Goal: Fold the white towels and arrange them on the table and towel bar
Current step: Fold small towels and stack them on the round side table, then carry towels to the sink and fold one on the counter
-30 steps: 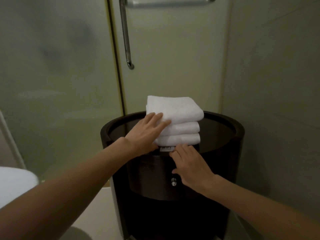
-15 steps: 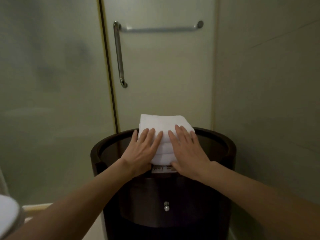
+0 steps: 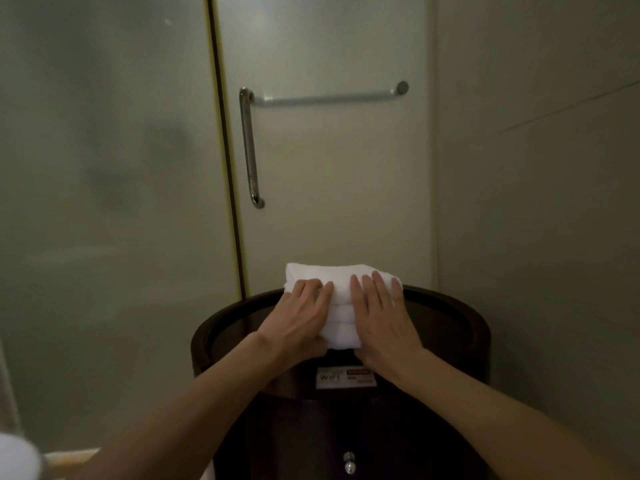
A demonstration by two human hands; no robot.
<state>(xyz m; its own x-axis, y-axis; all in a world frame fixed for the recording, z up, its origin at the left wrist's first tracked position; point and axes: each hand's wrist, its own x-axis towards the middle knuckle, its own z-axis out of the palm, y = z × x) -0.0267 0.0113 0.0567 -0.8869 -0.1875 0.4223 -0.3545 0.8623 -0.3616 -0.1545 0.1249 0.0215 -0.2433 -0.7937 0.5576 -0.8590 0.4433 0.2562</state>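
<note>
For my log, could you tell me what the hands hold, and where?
Nothing gripped: left hand and right hand press flat against the front of the white towel stack.

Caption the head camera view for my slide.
Left hand and right hand press a stack of folded white towels on a round dark table below the towel bar.

towels [image 3: 341, 306] – soft white terry cloth | table [image 3: 450, 327] – dark glossy wood | towel bar [image 3: 329, 98] – brushed metal

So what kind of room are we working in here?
Likely a hotel bathroom: a frosted glass door with a metal towel bar, a stack of white towels on a round dark table, and a WiFi card on its front.
</note>
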